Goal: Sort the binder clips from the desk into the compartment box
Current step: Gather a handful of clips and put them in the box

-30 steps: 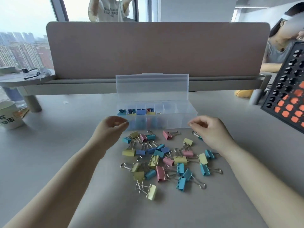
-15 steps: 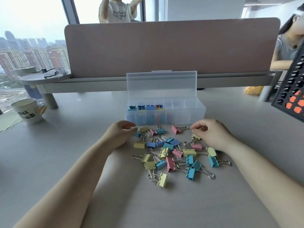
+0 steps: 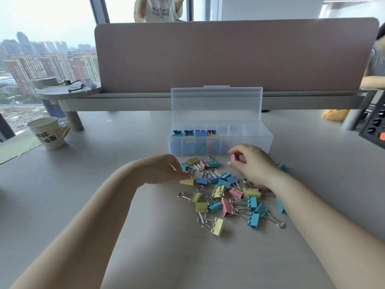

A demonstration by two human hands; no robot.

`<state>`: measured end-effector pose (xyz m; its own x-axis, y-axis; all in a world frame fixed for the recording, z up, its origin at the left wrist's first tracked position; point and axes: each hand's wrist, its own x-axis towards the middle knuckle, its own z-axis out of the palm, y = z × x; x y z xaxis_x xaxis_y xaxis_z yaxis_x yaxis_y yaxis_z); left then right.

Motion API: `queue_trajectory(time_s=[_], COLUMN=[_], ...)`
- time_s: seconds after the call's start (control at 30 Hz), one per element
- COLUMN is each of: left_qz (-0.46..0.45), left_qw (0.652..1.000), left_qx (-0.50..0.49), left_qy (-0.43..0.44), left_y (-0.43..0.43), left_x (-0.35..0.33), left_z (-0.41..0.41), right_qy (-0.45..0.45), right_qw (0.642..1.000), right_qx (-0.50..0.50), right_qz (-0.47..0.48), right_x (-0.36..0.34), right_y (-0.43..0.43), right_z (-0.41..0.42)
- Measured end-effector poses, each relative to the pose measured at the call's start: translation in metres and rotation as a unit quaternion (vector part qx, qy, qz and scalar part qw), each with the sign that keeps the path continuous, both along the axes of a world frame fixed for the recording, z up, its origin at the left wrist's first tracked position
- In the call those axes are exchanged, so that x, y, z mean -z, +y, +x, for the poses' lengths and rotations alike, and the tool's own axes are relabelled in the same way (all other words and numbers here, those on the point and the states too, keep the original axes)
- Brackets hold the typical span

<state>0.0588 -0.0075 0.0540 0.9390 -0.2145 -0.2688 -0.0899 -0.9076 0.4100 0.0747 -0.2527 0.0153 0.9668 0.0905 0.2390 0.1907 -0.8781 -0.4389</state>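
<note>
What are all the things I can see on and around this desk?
compartment box: one, clear plastic, lid up, back of the desk; four left compartments hold clips
loose binder clips: a few dozen, yellow, pink, teal and blue, heaped in front of the box
pink clip: one, pinched in the right hand
yellow clip: one, at the left fingertips, on the desk
mug: one, pale with dark lettering, far left
divider panel: one, pinkish, behind the box
black rack: one, far right edge
other people: two, beyond the divider
left hand: over the heap's left edge
right hand: lifted, near the box front
</note>
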Motion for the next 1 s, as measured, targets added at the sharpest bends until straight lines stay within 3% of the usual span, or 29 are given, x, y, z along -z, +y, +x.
queue_trajectory(time_s=[0.13,0.23,0.4,0.53,0.77,0.87,1.0], left_qz=[0.063,0.067,0.043,0.049,0.010,-0.120,-0.236], left_qw=[0.996,0.996,0.995,0.992,0.994,0.988,0.965], left_qx=[-0.012,-0.019,-0.020,-0.031,-0.049,-0.079,-0.112], left_qy=[-0.059,-0.060,-0.085,-0.111,-0.095,-0.057,-0.003], left_y=[-0.009,-0.014,-0.017,-0.019,-0.003,0.002,0.002], left_x=[0.003,0.008,0.012,0.013,-0.010,-0.022,-0.025], left_z=[-0.002,-0.004,-0.007,-0.009,-0.008,-0.010,-0.013], right_qy=[0.008,0.068,0.125,0.214,0.174,0.170,0.200], right_qw=[0.986,0.974,0.982,0.962,0.967,0.972,0.953], right_qx=[-0.013,-0.041,-0.082,-0.167,-0.163,-0.157,-0.146], right_qz=[0.164,0.212,0.118,0.028,-0.088,-0.028,0.174], right_x=[-0.013,-0.024,-0.033,-0.045,-0.035,-0.033,-0.033], right_y=[-0.006,-0.009,-0.011,-0.008,0.013,0.009,-0.004], right_z=[-0.013,-0.029,-0.056,-0.072,-0.074,-0.070,-0.062])
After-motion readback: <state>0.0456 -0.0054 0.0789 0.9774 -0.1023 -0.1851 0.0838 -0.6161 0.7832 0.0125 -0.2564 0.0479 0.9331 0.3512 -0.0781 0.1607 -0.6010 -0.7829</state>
